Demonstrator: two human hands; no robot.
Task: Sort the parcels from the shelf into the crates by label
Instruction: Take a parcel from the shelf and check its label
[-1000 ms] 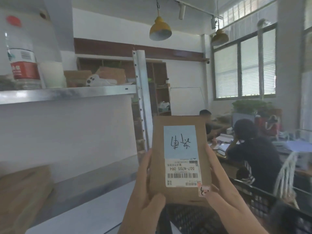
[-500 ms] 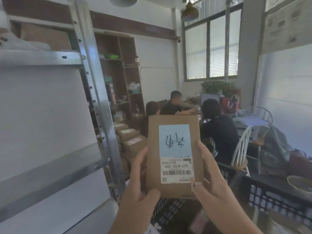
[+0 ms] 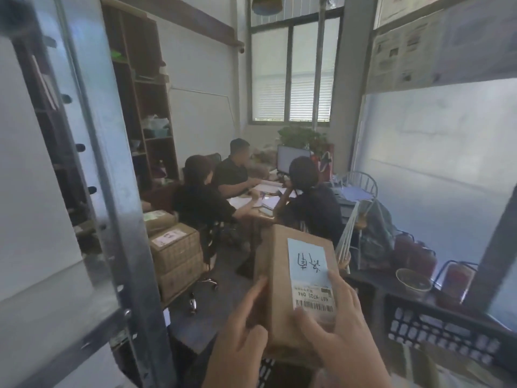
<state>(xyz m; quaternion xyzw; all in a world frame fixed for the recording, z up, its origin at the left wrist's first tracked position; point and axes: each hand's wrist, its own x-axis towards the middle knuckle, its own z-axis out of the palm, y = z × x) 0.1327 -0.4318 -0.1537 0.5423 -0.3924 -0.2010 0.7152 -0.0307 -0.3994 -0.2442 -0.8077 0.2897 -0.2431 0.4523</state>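
Hands both on parcel (image 3: 282, 278): right hand (image 3: 335, 329) wraps its right edge, thumb pressed on the barcode end of the label (image 3: 310, 275), fingers along the side. Left hand (image 3: 240, 340) sits at the lower left edge, fingers half spread and only lightly touching, thumb near the bottom corner. Parcel is a brown cardboard box held in the air, label face up, tilted away from the camera; label is blue on top with handwritten characters, white with barcode below. It hangs above the near end of a black perforated crate (image 3: 436, 329), which runs along the right. Metal shelf upright (image 3: 112, 191) stands at left. Stacked cardboard boxes (image 3: 176, 256) sit on the floor past it. Three people sit at a desk (image 3: 268, 200) in the background.
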